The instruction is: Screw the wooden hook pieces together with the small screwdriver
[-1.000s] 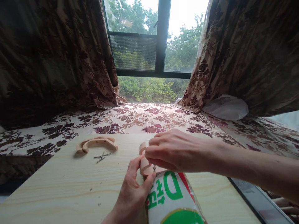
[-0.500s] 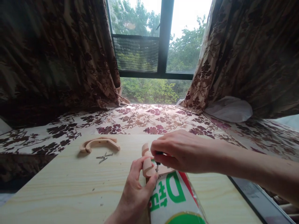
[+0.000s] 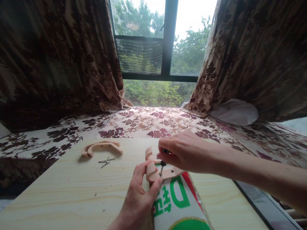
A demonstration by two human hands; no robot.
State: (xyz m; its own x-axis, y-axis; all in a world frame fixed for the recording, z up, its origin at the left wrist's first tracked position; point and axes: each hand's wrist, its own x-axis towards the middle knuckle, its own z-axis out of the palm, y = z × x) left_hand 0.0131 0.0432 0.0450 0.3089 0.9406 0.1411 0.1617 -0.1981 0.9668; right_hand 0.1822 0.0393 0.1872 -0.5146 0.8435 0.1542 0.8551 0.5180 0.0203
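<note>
My right hand (image 3: 181, 150) is closed around the dark handle of a screwdriver (image 3: 163, 163), whose shaft tilts down to a screw in a curved wooden hook (image 3: 166, 174). A second dark hole shows farther right on that hook. My left hand (image 3: 145, 188) grips the hook's rounded end between thumb and fingers. Behind it, another curved wooden piece (image 3: 148, 153) is partly hidden by my hands. Under the hook lies a white, green and red printed packet (image 3: 177, 204).
Two curved wooden hooks (image 3: 103, 147) lie together at the table's far left. Several loose screws (image 3: 106, 161) lie just in front of them. Dark specks dot the pale wooden tabletop (image 3: 72, 198). Beyond its far edge are floral fabric (image 3: 144, 123) and a white plastic bag (image 3: 236, 111).
My right hand has turned and risen slightly to the right, showing more of the screwdriver and the hook's second hole. My left hand stays in place on the hook.
</note>
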